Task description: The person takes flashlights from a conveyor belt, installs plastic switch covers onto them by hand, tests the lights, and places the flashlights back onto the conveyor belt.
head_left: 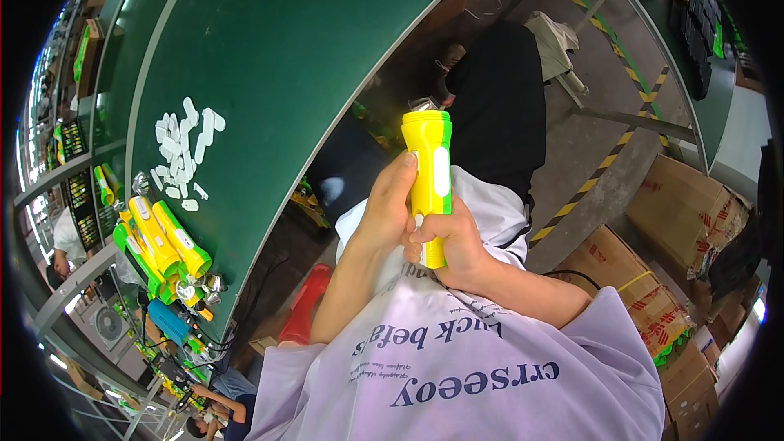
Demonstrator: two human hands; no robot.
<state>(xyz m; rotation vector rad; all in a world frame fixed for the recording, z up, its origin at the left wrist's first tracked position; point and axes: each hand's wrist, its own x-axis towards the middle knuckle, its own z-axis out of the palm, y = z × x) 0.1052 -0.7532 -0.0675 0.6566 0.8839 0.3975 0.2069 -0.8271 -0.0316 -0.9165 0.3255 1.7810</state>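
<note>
1. Head view: yellow-green flashlight held over the lap, wide end pointing away from the body.
2. Left hand pressed along its left side, thumb on the barrel; right hand curled around the narrow handle. Some fingertips hidden.
3. Handling (judged): light, stiff plastic; smooth faces probably a little slippery.
4. Threaded rim at the wide end is likely the delicate part; best hold is the narrow handle, second hand steadying mid-barrel.
</note>
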